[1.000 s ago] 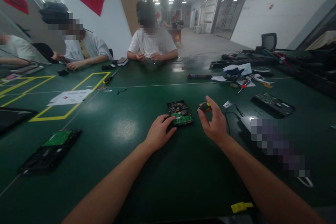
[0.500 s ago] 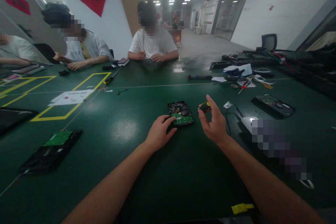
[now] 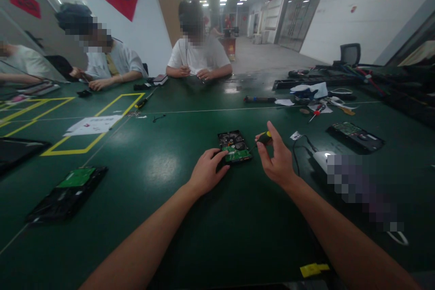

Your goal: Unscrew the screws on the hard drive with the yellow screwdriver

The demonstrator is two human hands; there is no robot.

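A hard drive (image 3: 234, 142) with a green circuit board on its near half lies flat on the green table in front of me. My left hand (image 3: 208, 170) grips its near left side, fingertips over the board's edge and thumb at the near edge. Just right of the drive, my right hand (image 3: 279, 159) pinches the dark and yellow handle of a screwdriver (image 3: 264, 138). Its thin shaft points down and left at the drive's right side; I cannot tell whether the tip touches it.
Another hard drive (image 3: 355, 136) lies to the right, behind a partly blurred device (image 3: 324, 161) with a cable. A black unit with a green board (image 3: 68, 192) lies at left. A red-handled screwdriver (image 3: 317, 111) and paper (image 3: 93, 125) lie farther back. Several people sit across the table.
Both hands, the hard drive and the screwdriver keep nearly the same positions. The whole view has shifted very slightly.
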